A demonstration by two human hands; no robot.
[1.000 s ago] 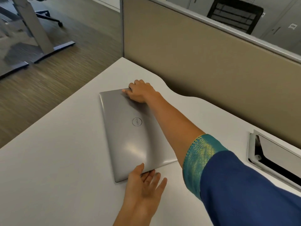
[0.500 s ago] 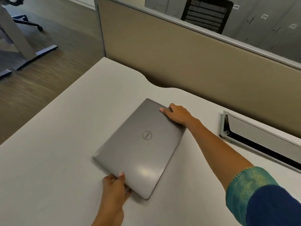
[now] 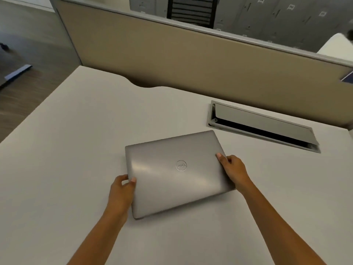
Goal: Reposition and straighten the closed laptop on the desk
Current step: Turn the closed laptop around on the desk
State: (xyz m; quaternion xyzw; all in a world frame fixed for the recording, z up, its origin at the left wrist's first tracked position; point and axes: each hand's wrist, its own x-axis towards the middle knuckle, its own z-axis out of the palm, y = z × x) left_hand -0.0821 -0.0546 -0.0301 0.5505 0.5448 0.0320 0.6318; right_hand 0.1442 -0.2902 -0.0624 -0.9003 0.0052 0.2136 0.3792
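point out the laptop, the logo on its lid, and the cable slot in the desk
laptop point(image 3: 162, 188): head view, bare lid, left of centre.
logo point(image 3: 181, 165): head view, round badge.
cable slot point(image 3: 267, 131): head view, dark opening.

Open cable hatch point(image 3: 263, 127); beige partition point(image 3: 191, 60); perhaps lockers point(image 3: 277, 18).

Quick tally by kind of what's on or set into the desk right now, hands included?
Laptops: 1, the closed grey laptop
Hands: 2, the left hand and right hand, each gripping a side edge of the laptop
Cable hatches: 1, the cable hatch set into the desk, flap open
Total: 4
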